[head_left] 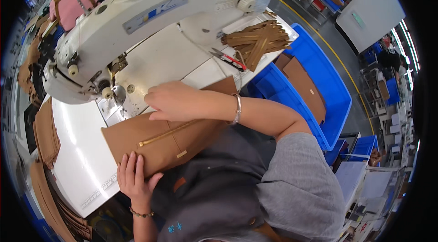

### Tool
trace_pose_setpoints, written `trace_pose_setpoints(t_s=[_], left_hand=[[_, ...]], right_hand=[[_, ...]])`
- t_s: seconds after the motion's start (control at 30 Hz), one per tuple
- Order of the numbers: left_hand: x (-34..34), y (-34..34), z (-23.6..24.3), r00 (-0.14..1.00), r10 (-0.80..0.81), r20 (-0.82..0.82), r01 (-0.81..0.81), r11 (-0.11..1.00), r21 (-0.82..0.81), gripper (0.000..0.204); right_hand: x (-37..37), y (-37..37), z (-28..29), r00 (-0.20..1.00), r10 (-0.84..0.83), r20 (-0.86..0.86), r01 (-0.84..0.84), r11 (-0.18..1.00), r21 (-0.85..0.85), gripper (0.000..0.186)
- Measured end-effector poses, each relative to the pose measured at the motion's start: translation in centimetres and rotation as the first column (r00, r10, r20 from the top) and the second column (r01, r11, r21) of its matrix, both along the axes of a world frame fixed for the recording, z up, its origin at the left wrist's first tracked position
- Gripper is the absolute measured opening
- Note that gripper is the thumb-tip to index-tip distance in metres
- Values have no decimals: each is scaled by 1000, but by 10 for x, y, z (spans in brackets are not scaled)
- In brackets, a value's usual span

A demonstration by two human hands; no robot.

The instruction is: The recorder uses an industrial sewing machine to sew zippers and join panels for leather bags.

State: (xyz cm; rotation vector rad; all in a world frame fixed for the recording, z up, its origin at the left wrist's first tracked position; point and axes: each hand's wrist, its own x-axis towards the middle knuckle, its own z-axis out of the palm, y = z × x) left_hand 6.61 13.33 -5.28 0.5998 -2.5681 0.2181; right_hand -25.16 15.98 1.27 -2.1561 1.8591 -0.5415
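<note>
A brown panel (132, 141), like leather or fabric, with a gold zipper (166, 133) set in it, lies across the table's front edge and toward my apron. My left hand (135, 173) rests on the panel's near left edge, fingers stretched flat and thumb apart. Over the panel's far side, my right hand (171, 100) is closed with its fingers curled down; what they pinch, if anything, is hidden. The white sewing machine (159, 14) stands just beyond, its needle area (114, 91) to the left of my right hand.
Red-handled snips (230, 59) lie beside a bundle of brown strips (258, 41) on the table's right. A blue bin (335, 119) at the right holds brown panels (303, 87). Stacked brown pieces (45, 135) are at the left. A person in pink (75, 0) sits beyond the machine.
</note>
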Motion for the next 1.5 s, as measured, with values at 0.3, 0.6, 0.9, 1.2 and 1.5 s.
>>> trace_pose_setpoints(t_s=[0.3, 0.6, 0.9, 1.2, 1.5], left_hand=[[6, -6, 2, 949, 9, -316, 33, 992, 126, 56], [-7, -10, -2, 979, 53, -194, -63, 997, -48, 47], [-6, -11, -5, 985, 66, -159, -83, 992, -100, 45], [-9, -7, -4, 986, 116, -119, -129, 987, -100, 46], [-7, -7, -8, 981, 146, -130, -157, 984, -79, 51]], right_hand=[[-93, 233, 142, 660, -751, -3, 690, 608, -394, 32], [-158, 385, 120, 108, -929, -353, 602, 344, -721, 29], [-240, 442, 43, 157, -985, 68, 876, 107, -471, 33], [-273, 323, -6, 318, -923, -218, 718, 384, -580, 19], [-263, 186, 2, 590, -567, -575, 447, 822, -353, 27]])
